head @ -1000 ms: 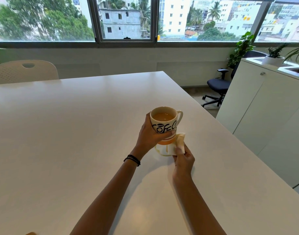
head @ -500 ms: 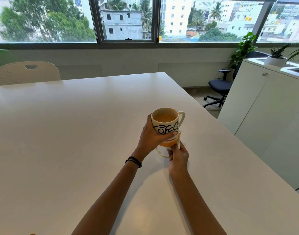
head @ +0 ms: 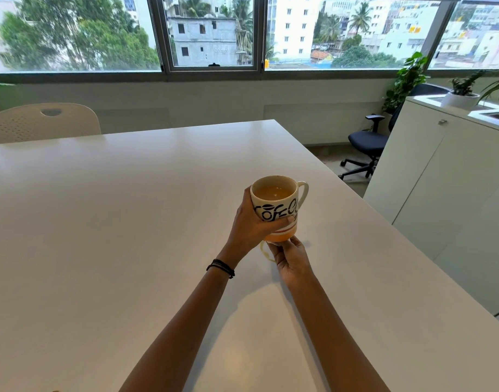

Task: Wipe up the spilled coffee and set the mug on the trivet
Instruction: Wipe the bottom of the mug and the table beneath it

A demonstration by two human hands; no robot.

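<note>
A white table (head: 129,222) fills the view, with a mug (head: 276,207) of light brown drink held just above its right part. The left hand (head: 252,222) wraps the mug's left side, fingers curled round the lettered wall, handle pointing away to the right. The right hand (head: 290,258) is cupped under the mug's base, fingertips touching it, over a thin coffee ring (head: 264,253) on the table; whether it grips anything I cannot tell.
</note>
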